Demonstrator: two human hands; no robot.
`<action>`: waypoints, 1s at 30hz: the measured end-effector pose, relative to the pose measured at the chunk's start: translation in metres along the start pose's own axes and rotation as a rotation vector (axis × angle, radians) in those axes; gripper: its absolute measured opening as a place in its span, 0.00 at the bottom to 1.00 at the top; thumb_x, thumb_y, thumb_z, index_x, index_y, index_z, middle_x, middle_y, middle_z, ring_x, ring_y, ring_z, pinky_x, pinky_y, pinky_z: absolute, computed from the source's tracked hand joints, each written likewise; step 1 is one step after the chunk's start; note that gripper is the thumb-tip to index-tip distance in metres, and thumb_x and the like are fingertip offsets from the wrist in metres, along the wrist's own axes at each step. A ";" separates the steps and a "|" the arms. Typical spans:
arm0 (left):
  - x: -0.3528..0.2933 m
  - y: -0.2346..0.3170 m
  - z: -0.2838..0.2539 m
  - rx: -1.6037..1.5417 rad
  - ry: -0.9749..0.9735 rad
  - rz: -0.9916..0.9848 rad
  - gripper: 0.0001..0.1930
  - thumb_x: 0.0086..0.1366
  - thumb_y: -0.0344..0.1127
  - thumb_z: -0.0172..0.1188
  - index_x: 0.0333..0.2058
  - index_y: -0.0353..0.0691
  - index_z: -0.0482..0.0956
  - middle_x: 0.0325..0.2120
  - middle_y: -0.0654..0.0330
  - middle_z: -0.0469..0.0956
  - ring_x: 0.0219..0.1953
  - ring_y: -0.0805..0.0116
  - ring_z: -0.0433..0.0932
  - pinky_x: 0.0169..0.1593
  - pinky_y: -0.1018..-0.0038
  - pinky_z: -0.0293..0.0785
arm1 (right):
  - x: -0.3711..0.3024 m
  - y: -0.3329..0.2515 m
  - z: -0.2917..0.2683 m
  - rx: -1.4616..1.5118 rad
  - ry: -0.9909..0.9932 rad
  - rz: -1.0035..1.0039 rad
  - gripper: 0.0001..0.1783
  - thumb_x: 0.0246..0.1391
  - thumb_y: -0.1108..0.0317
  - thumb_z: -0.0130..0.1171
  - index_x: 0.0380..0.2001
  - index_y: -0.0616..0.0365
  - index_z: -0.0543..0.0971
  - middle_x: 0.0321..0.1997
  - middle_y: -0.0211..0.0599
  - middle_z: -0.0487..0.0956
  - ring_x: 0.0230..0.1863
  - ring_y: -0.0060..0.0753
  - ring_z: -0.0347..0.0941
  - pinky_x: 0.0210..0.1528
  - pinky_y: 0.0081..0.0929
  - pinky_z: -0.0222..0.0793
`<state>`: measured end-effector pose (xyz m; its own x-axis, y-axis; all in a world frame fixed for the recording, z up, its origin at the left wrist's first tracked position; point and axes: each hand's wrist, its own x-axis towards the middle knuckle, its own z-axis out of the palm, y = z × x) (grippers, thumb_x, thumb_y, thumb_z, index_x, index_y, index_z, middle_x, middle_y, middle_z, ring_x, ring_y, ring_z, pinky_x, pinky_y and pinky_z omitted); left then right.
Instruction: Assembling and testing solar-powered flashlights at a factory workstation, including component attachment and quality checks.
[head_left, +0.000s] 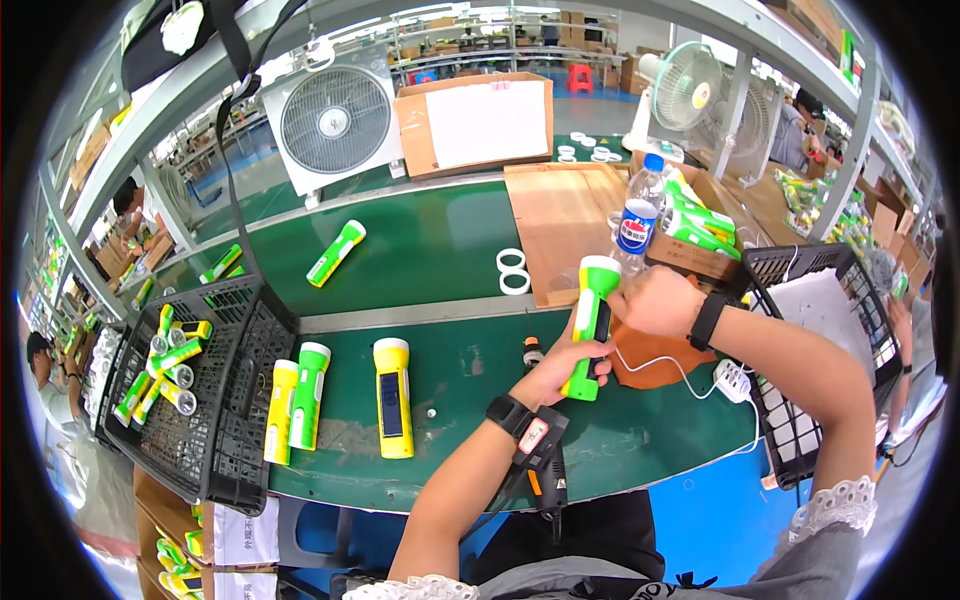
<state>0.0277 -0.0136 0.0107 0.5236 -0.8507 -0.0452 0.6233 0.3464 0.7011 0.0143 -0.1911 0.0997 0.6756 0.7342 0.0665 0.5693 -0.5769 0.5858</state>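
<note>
My left hand (562,374) is wrapped around the lower body of a green flashlight (598,280) with a white head, held tilted above the green bench. Close beside its head, my right hand (655,300) is curled closed; whatever its fingers grip is hidden. A white cable (668,358) runs from near that hand to a white power strip (733,380). Under my right wrist lies an orange-brown sheet (655,362). A yellow flashlight (394,400) with a dark panel lies left of my hands, and a green flashlight (309,398) lies beside another yellow flashlight (279,412).
A black crate (235,400) with flashlights stands left; another black crate (830,330) is right. Beyond my hands are a bottle (638,225), a carton of flashlights (690,258), a wooden board (550,230) and white rings (513,281). A black-orange power tool (550,480) is at the near edge.
</note>
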 end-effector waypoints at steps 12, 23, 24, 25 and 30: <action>0.002 -0.013 0.003 0.427 0.073 0.568 0.50 0.48 0.18 0.51 0.62 0.58 0.29 0.30 0.60 0.66 0.24 0.73 0.69 0.26 0.77 0.69 | 0.005 0.011 0.010 1.924 -0.304 0.764 0.09 0.51 0.66 0.49 0.32 0.60 0.72 0.14 0.29 0.69 0.18 0.31 0.67 0.21 0.28 0.61; -0.006 -0.004 0.003 0.156 -0.059 0.275 0.50 0.50 0.22 0.54 0.61 0.64 0.29 0.30 0.59 0.65 0.23 0.72 0.69 0.28 0.73 0.70 | 0.002 -0.017 -0.019 -0.082 -0.074 0.190 0.11 0.41 0.70 0.51 0.33 0.53 0.74 0.15 0.37 0.73 0.20 0.35 0.74 0.22 0.31 0.67; -0.005 -0.005 0.004 0.154 -0.057 0.276 0.50 0.50 0.22 0.54 0.61 0.64 0.29 0.30 0.59 0.65 0.23 0.72 0.69 0.28 0.73 0.70 | 0.002 -0.016 -0.022 -0.038 -0.092 0.198 0.10 0.43 0.71 0.50 0.32 0.55 0.74 0.16 0.36 0.74 0.20 0.36 0.73 0.22 0.31 0.67; -0.003 -0.007 0.005 0.224 -0.031 0.330 0.52 0.49 0.20 0.54 0.61 0.65 0.27 0.31 0.59 0.65 0.24 0.72 0.69 0.28 0.73 0.71 | 0.003 -0.017 -0.020 -0.036 -0.092 0.194 0.10 0.43 0.71 0.50 0.32 0.55 0.74 0.16 0.36 0.74 0.20 0.36 0.73 0.22 0.31 0.67; 0.001 -0.013 0.006 0.457 0.000 0.519 0.53 0.46 0.17 0.52 0.61 0.57 0.24 0.36 0.59 0.67 0.33 0.71 0.69 0.32 0.75 0.72 | 0.000 -0.004 0.012 1.130 0.281 0.265 0.06 0.50 0.71 0.49 0.26 0.62 0.74 0.21 0.37 0.76 0.13 0.36 0.67 0.19 0.29 0.63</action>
<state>0.0164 -0.0215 0.0057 0.6876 -0.6204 0.3771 -0.0151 0.5071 0.8618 0.0178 -0.1935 0.0877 0.7882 0.5163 0.3348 0.6126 -0.6071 -0.5060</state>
